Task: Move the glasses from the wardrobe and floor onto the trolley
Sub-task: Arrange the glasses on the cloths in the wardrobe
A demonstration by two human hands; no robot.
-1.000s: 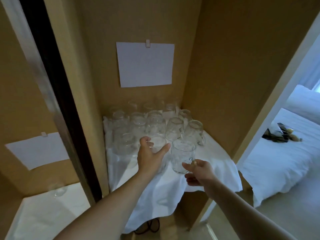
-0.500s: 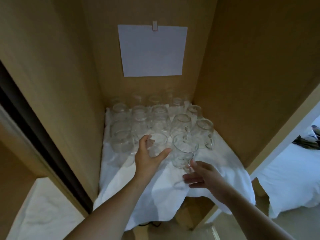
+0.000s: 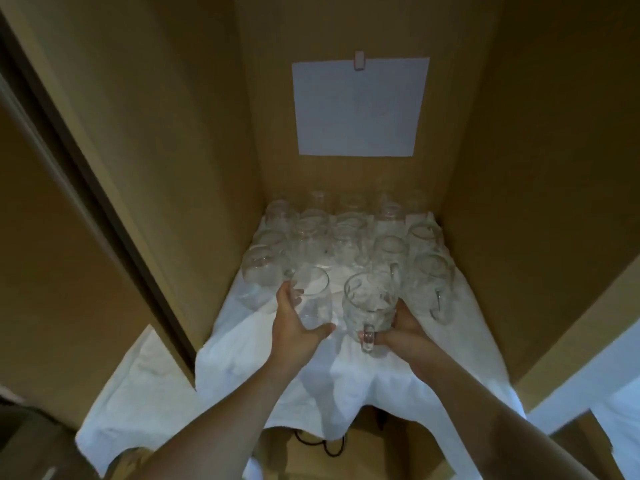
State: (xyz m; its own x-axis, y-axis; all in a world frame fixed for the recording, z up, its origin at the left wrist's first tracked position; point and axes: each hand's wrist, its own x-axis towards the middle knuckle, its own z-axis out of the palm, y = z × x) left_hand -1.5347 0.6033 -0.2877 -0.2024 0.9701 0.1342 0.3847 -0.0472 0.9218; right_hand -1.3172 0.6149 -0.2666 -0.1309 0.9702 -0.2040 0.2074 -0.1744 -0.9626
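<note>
Two glasses at the front edge of the wardrobe shelf (image 3: 467, 358) are in my grip. My left hand (image 3: 294, 327) wraps a smooth tumbler (image 3: 311, 299); my right hand (image 3: 403, 327) curls around a handled mug (image 3: 370, 306). Many glasses (image 3: 349, 237) wait behind. I judge next: lift both straight, carry to the trolley, unseen.

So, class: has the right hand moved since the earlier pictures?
Yes. The right hand has gone forward over the cloth and now grips the mug, which it only touched at the handle before.
</note>
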